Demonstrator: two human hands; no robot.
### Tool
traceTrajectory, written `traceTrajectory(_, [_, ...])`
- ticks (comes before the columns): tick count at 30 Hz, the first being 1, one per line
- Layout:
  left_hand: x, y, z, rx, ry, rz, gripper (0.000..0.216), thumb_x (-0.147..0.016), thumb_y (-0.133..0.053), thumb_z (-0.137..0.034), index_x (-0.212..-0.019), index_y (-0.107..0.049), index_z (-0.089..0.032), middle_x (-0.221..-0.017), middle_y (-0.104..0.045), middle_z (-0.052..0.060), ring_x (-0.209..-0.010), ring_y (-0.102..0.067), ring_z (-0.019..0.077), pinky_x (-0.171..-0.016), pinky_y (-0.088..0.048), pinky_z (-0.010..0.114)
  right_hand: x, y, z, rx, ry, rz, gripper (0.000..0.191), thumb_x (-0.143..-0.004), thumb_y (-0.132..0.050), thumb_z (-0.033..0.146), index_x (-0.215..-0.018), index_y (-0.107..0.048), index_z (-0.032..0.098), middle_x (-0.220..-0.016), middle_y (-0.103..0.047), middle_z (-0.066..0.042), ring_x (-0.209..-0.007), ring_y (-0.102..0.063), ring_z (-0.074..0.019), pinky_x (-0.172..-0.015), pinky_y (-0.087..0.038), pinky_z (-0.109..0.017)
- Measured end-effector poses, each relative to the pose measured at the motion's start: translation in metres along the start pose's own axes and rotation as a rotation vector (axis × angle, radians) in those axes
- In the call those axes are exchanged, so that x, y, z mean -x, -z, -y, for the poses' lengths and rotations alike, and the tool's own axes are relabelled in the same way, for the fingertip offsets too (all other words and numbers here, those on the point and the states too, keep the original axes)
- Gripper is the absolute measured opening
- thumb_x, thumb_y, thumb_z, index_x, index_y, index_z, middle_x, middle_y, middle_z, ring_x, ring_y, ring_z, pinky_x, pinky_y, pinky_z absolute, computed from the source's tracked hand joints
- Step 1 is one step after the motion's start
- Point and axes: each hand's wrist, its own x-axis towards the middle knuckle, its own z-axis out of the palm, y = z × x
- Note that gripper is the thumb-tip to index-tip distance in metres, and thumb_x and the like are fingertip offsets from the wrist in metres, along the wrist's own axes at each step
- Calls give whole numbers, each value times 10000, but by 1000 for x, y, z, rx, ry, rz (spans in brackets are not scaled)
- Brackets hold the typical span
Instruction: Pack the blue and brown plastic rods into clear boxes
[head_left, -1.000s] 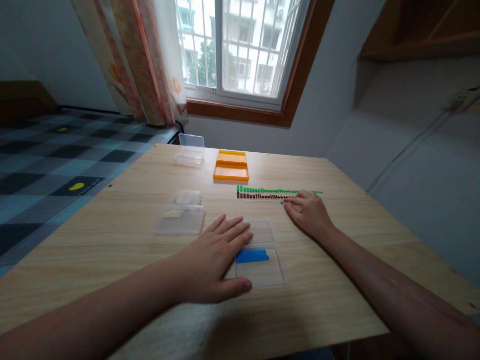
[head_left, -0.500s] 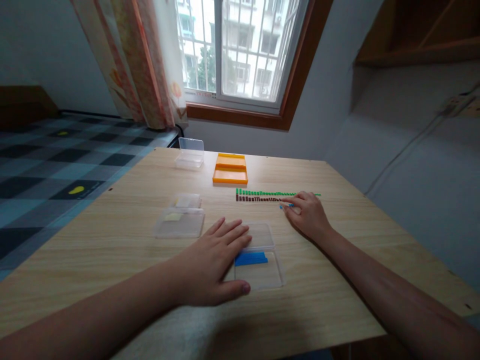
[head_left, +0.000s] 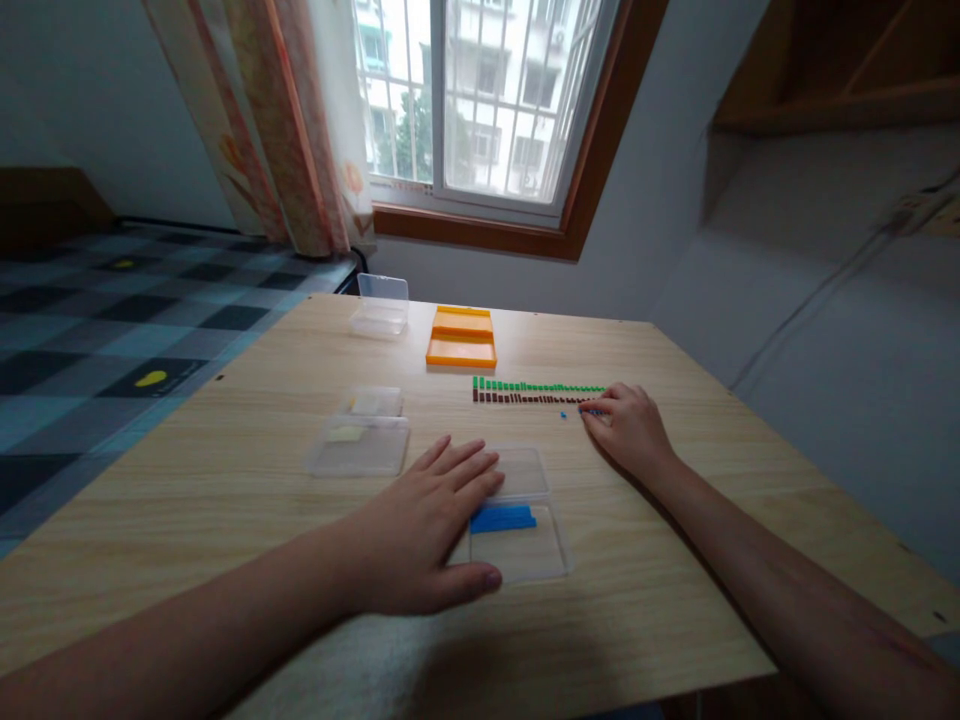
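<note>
My left hand (head_left: 435, 525) lies flat with its fingers spread, over the left side of an open clear plastic box (head_left: 555, 550). Blue strips (head_left: 502, 518) lie inside that box. Further off on the right, my right hand (head_left: 634, 425) rests on the table with thumb and forefinger together on a small blue piece, mostly covered by the fingers. One small blue piece (head_left: 563, 415) sits apart, left of the fingertips. Just beyond them run a row of green pieces (head_left: 525, 386) and a row of dark brown pieces (head_left: 517, 398); my right hand hides their right ends.
An open orange box (head_left: 461, 362) and an open clear box (head_left: 379, 322) stand toward the far edge of the wooden table (head_left: 247, 500). Another clear box (head_left: 360, 455) with pale yellow pieces is left of centre. A checked bed (head_left: 172, 320) adjoins the left side.
My right hand has shifted slightly right, leaving one blue piece uncovered and hiding the right end of the green row. My left hand has stayed in place.
</note>
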Motion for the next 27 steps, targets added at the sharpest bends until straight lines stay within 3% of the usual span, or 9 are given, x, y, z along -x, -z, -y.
traceTrajectory(8, [0,0,-1,-1,-2,-6,866,-891,-645,-661,-1530,-470,-104,-1621,-400,225,-1524,-310,452,-1244,-172,681,1,1,6,-28,43,-11,183,-905,-679,278,-963,-846,235,-890,-685,-83,-915,-574,-253,-853,-397,-373])
traceTrajectory(19, [-2,0,-1,-4,-2,0,859,-887,-656,-652,-1523,-481,-102,-1618,-407,223,-1524,-313,448,-1251,-166,663,0,-2,18,-79,122,-18,148,-910,-706,272,-864,-838,222,-858,-691,-83,-864,-564,-260,-841,-408,-404])
traceTrajectory(24, [-2,1,-2,-9,-1,8,863,-890,-647,-658,-1531,-471,-107,-1627,-394,214,-1528,-308,443,-1248,-173,664,6,18,32,-173,188,-37,141,-916,-695,247,-859,-815,200,-866,-695,-83,-873,-593,-244,-835,-449,-387])
traceTrajectory(27, [-2,1,-2,-11,4,11,861,-892,-647,-659,-1528,-474,-106,-1627,-392,217,-1531,-301,440,-1251,-165,659,17,42,48,-406,377,10,156,-954,-664,237,-876,-792,195,-825,-678,-61,-816,-602,-203,-760,-457,-342])
